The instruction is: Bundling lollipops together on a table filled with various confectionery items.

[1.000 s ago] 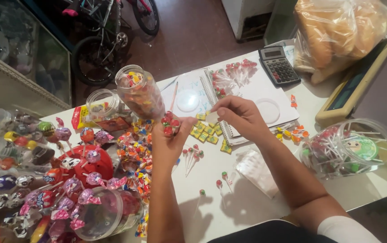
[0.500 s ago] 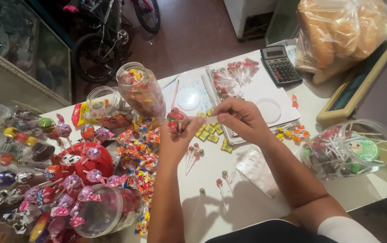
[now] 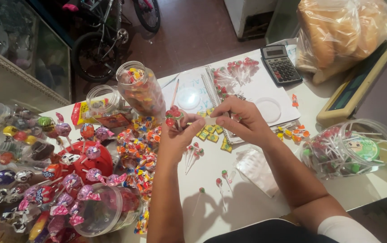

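Observation:
My left hand is raised over the white table and grips a small bunch of red and green wrapped lollipops by their sticks. My right hand is close beside it, pinching a small whitish strip that reaches toward the bunch. More small lollipops lie loose on the table just below my hands, with yellow wrapped candies beside them.
A spiral notebook with a lollipop pile, a calculator, a bag of bread rolls, a clear jar of lollipops on its side at right, a tall candy jar, a red lollipop stand, a candy heap, an empty plastic bag.
My left hand has lifted off the table with the lollipop bunch. My right hand has moved in to meet it with the whitish strip.

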